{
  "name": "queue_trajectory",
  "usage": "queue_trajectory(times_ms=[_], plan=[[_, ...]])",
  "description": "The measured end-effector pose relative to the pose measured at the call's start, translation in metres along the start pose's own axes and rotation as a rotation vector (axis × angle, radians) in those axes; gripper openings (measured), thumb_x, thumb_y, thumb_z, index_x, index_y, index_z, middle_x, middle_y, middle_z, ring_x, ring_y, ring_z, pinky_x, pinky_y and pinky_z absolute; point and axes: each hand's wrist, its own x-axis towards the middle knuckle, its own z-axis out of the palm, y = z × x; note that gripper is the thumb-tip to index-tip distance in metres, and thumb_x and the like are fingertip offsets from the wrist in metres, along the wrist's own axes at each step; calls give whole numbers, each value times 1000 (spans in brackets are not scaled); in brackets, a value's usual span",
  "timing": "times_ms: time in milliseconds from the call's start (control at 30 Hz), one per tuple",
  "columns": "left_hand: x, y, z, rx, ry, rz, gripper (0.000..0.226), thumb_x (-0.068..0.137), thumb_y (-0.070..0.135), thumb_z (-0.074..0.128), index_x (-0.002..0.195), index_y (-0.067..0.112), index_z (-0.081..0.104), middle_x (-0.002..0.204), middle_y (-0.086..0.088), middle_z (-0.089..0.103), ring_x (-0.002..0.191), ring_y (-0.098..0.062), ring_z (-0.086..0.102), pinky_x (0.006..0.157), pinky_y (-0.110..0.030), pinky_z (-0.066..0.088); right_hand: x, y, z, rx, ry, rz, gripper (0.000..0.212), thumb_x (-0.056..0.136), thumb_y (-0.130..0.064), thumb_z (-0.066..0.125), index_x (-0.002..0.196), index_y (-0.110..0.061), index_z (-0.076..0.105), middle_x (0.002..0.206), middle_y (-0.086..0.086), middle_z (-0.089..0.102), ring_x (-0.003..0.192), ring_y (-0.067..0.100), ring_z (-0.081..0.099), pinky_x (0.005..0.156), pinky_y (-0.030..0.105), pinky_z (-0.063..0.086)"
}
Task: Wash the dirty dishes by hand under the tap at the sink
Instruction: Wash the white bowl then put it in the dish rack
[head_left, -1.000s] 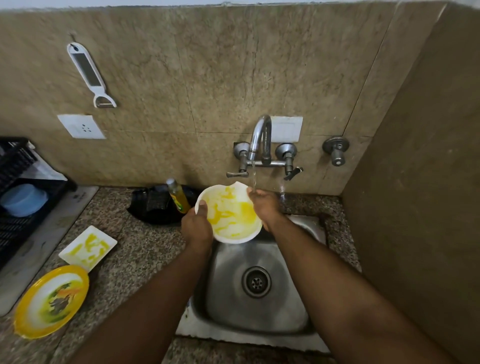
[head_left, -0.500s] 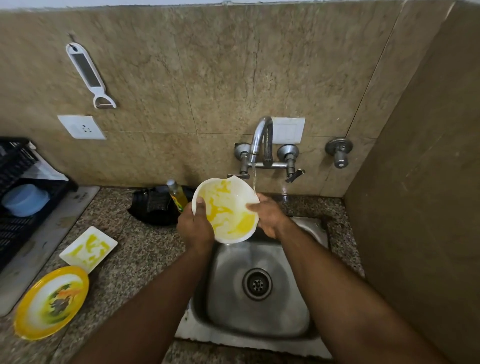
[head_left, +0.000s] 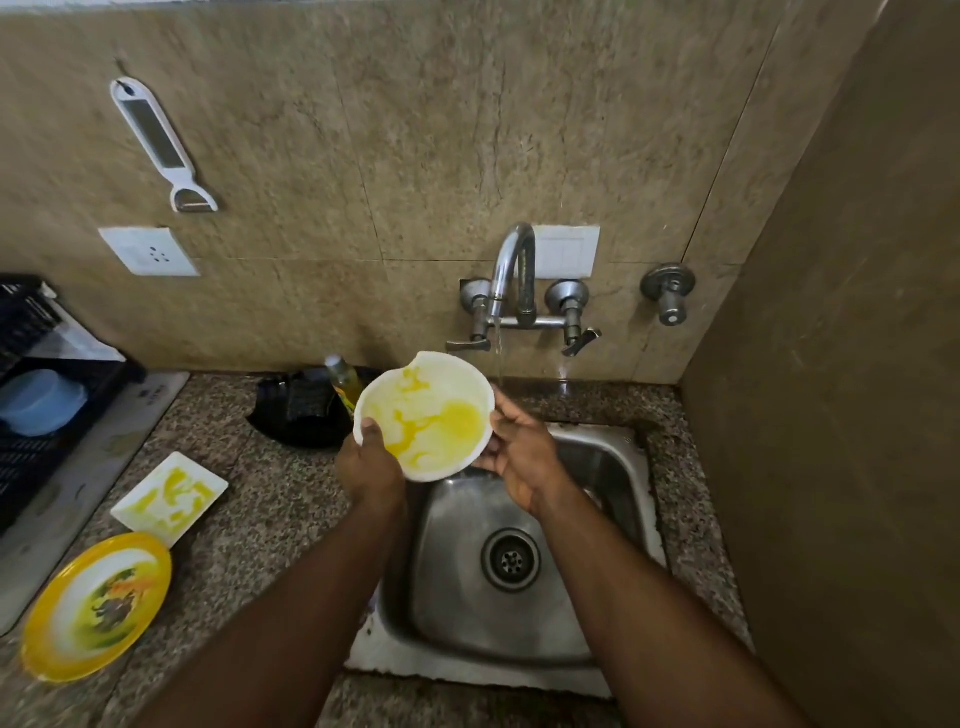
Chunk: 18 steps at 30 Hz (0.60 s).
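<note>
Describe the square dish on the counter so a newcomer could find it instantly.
Start at the steel sink, then look left across the speckled granite counter. The small white square dish, streaked yellow, lies just behind the round yellow-rimmed plate; it is the only dish with corners.

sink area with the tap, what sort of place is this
Most likely a home kitchen's washing-up corner: a steel sink set in a granite counter, a wall tap running, and a dish rack to the left.

Bowl (head_left: 426, 415) above sink (head_left: 639, 467) — tap (head_left: 511, 270) behind
</note>
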Motion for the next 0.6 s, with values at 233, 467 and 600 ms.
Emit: queue_trajectory(times_ms=[233,467,600], plan=[[-7,-19,3,45,-86,-335,25,98,12,56,121,5,64,107,-20,67,65,-30,61,38,-22,46,0,-11,18,-7,200,20,29,104,-28,56,131,-32,66,113,2,77,93,26,74,74,47,62],[-12,-12,19,133,-283,-381,41,90,-4,45,129,-7,58,84,-19,58,41,-19,43,33,-16,33,3,-31,16,-331,327,-32,49,82,-3,61,123,-29,67,108,4,75,90,26,70,70,41,60],[-15,-8,20,274,-351,-203,32,86,0,62,117,-1,66,91,-21,68,56,-29,56,41,-24,42,1,-30,-11,-558,496,-40,41,82,-6,63,121,-14,70,114,11,73,94,31,69,69,36,61]])
